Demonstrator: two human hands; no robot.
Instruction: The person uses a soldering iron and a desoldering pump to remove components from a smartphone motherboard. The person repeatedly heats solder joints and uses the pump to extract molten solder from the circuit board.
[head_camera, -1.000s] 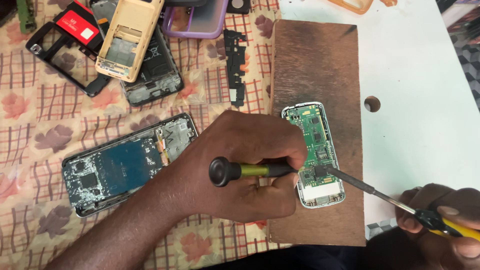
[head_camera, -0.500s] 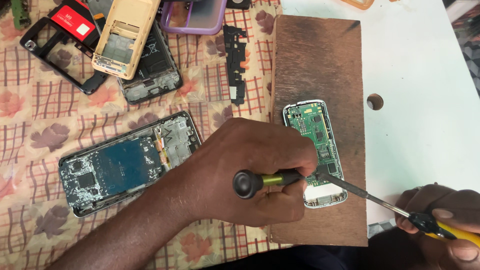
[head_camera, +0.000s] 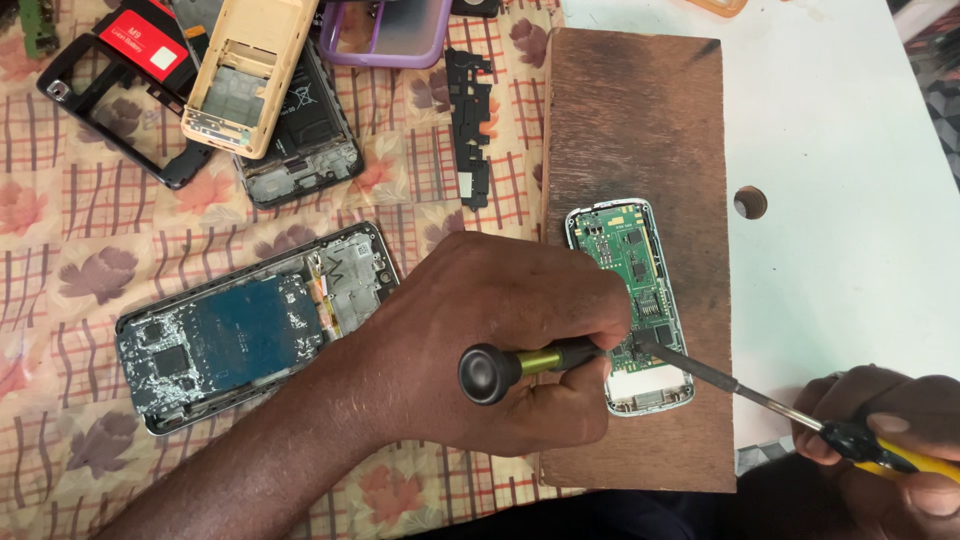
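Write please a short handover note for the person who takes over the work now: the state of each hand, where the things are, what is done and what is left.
Left hand: closed around a green-handled screwdriver, its tip on the lower part of the green circuit board.
Right hand: fingers grip a yellow-handled tool; its long metal shaft reaches the same spot on the board.
The small opened phone lies on the wooden board.
Done: the phone's cover is off and the circuit board is exposed.
Left: the circuit board sits in its frame, not yet lifted out.
Nearby on the patterned cloth: an opened smartphone.
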